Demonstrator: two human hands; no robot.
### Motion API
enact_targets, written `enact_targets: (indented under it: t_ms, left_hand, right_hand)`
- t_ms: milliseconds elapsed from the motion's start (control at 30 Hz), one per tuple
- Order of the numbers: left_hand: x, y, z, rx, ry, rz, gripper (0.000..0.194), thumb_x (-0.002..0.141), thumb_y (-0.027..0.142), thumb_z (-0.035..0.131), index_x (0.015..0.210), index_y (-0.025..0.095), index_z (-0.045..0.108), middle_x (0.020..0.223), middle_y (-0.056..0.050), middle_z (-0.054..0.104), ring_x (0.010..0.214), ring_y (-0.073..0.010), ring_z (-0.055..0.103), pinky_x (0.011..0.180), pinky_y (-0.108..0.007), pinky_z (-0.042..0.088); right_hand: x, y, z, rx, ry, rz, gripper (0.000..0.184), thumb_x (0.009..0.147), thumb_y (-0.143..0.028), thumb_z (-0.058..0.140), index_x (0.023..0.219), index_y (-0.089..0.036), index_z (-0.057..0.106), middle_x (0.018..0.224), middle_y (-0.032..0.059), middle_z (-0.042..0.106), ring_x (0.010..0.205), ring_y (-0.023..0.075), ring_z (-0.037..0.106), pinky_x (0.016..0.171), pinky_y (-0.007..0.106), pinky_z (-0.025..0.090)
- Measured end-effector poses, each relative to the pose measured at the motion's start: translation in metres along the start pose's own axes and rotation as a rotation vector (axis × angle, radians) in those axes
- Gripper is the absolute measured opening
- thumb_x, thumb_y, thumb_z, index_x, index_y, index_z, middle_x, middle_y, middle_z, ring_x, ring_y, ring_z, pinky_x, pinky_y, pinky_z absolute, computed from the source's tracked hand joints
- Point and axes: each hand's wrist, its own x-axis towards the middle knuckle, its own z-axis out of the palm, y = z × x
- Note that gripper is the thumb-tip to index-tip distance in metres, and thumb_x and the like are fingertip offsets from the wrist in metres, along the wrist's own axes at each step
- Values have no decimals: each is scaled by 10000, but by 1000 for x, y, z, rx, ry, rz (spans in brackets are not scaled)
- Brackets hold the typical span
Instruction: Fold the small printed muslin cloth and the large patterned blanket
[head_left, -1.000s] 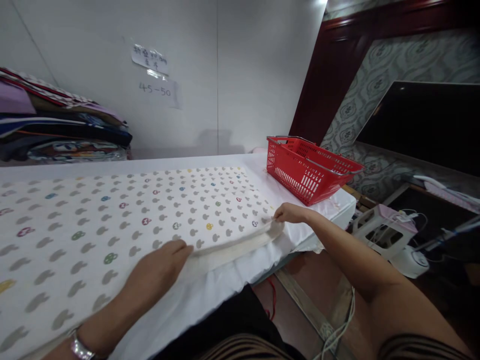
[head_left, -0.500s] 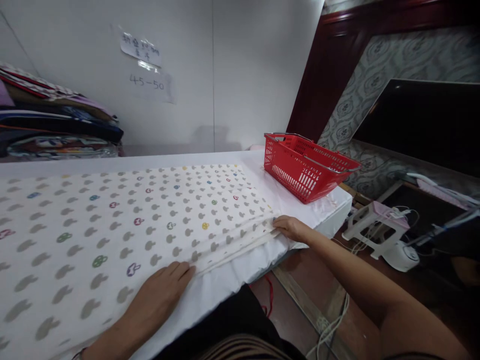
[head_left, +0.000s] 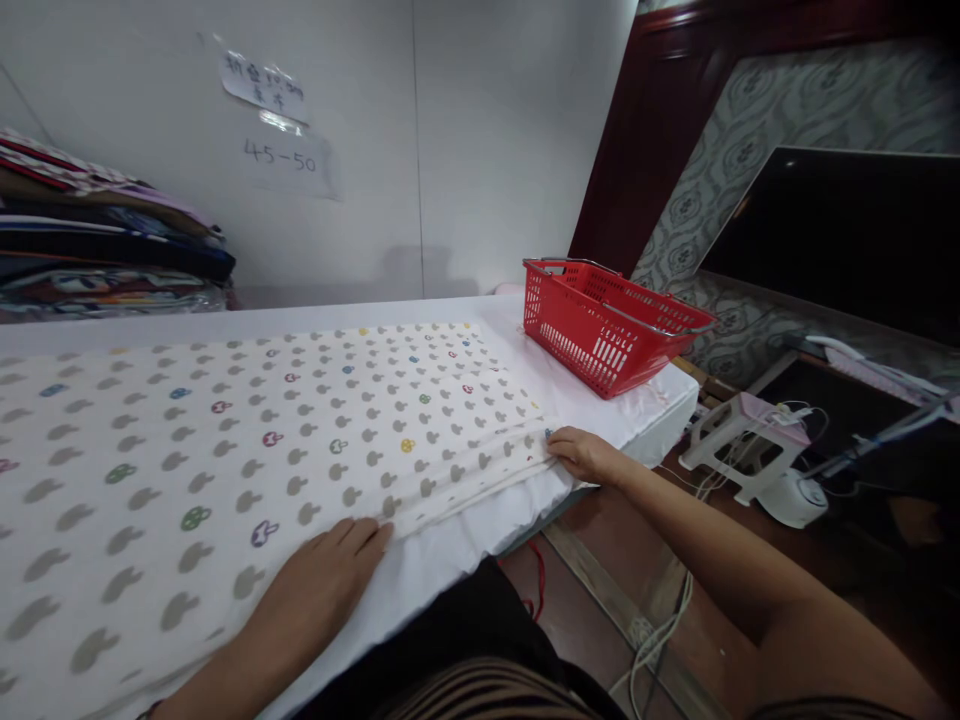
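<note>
A white cloth (head_left: 247,430) printed with grey and coloured mushrooms lies spread along the table, its near edge folded into layers. My left hand (head_left: 330,570) is on that near edge, fingers together and bent over the fabric, thumb hidden beneath the hand. At the right near corner of the cloth, my right hand (head_left: 583,454) pinches the layered edge between thumb and fingers. Between the two hands the edge runs fairly straight, with slight creases.
A red plastic basket (head_left: 611,335) stands at the table's right end. Folded fabrics (head_left: 105,235) are stacked at the back left. A white-covered table (head_left: 457,560) carries the cloth. On the floor to the right are a stool (head_left: 750,430) and loose cables.
The view has shifted slightly, so the wall and basket sit a little further left and higher. Both hands stay on the cloth's near edge, and the edge between them looks a little flatter.
</note>
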Motion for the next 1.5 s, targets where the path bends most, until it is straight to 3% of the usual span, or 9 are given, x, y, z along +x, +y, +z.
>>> enact_targets:
  t_ms: [267, 433, 633, 900, 1067, 1300, 1500]
  left_hand:
    - [5, 6, 2, 73, -34, -12, 448, 800, 27, 305, 1116, 176, 586, 1026, -89, 614, 904, -219, 551, 756, -354, 448]
    - [3, 7, 1, 41, -12, 1, 398, 809, 48, 344, 1073, 190, 606, 999, -82, 616, 900, -216, 556, 752, -344, 441]
    - [11, 14, -6, 75, -10, 22, 361, 837, 95, 360, 1102, 180, 591, 1023, -85, 622, 898, -230, 566, 748, -368, 461]
    - [15, 19, 2, 100, 28, 26, 546, 764, -21, 300, 1222, 193, 508, 1129, -101, 590, 951, -199, 551, 789, -338, 457]
    - [20, 28, 2, 137, 18, 10, 556, 777, -26, 315, 1261, 209, 456, 1110, -99, 566, 931, -202, 528, 767, -342, 440]
    - [21, 39, -6, 131, 45, -33, 529, 759, -65, 337, 1211, 192, 435, 1020, -66, 561, 866, -192, 499, 711, -321, 424]
    - [22, 47, -4, 56, 45, 15, 397, 751, -45, 399, 1081, 168, 459, 952, -67, 548, 836, -199, 486, 681, -325, 404]
  right_hand:
    - [-5, 6, 6, -153, -4, -9, 251, 784, -60, 441, 926, -149, 628, 934, 111, 610, 888, 199, 538, 788, 331, 460]
    - [-14, 11, 10, -149, 65, -11, 287, 800, -67, 432, 1001, -146, 622, 979, 114, 600, 926, 192, 534, 780, 301, 467]
    - [-8, 3, 7, -206, 20, 0, 271, 906, -152, 378, 1026, -180, 619, 1006, 88, 589, 997, 192, 504, 836, 307, 443]
    - [-1, -3, 3, -284, -76, -17, 252, 901, -146, 393, 1054, -161, 592, 980, 94, 588, 924, 194, 489, 802, 309, 425]
    - [8, -15, 11, -308, -40, -64, 272, 905, -148, 402, 1125, -172, 560, 1060, 100, 592, 944, 193, 502, 780, 312, 405]
    - [12, -17, 11, -351, 69, -17, 270, 856, -107, 445, 1063, -166, 607, 929, 88, 642, 853, 197, 542, 746, 318, 362]
    - [11, -24, 10, -321, 50, 0, 254, 768, -57, 457, 888, -177, 645, 848, 70, 657, 820, 189, 552, 772, 325, 339]
